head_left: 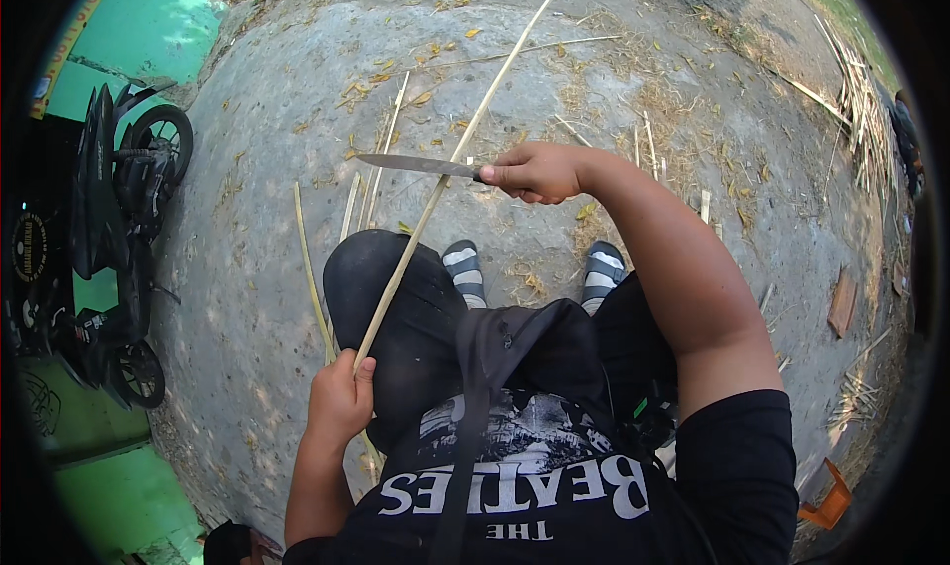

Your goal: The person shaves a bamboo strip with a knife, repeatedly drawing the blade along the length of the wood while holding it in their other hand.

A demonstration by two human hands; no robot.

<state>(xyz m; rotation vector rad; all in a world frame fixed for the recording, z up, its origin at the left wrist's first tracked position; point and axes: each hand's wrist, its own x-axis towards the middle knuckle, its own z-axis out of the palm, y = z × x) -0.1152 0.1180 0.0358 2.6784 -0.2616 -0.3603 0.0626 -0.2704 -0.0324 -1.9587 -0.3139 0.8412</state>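
A long pale bamboo strip (420, 226) runs slantwise from my lap up toward the far side. My left hand (341, 395) is closed around its near end, beside my left knee. In my right hand (537, 173) is the dark handle of a knife (416, 163), gripped with the fingers wrapped round it. The knife's long blade points left and lies across the strip, well beyond my knees; whether it bites into the strip I cannot tell. Another bamboo strip (313, 268) slants on the ground left of my left leg.
Several cut strips (387, 141) and dry leaves lie on the concrete ground (257, 149) ahead. A heap of bamboo strips (863, 120) is at the far right. Left stands a black motorcycle (124, 199) by a green wall (148, 31). An orange object (829, 498) sits at lower right.
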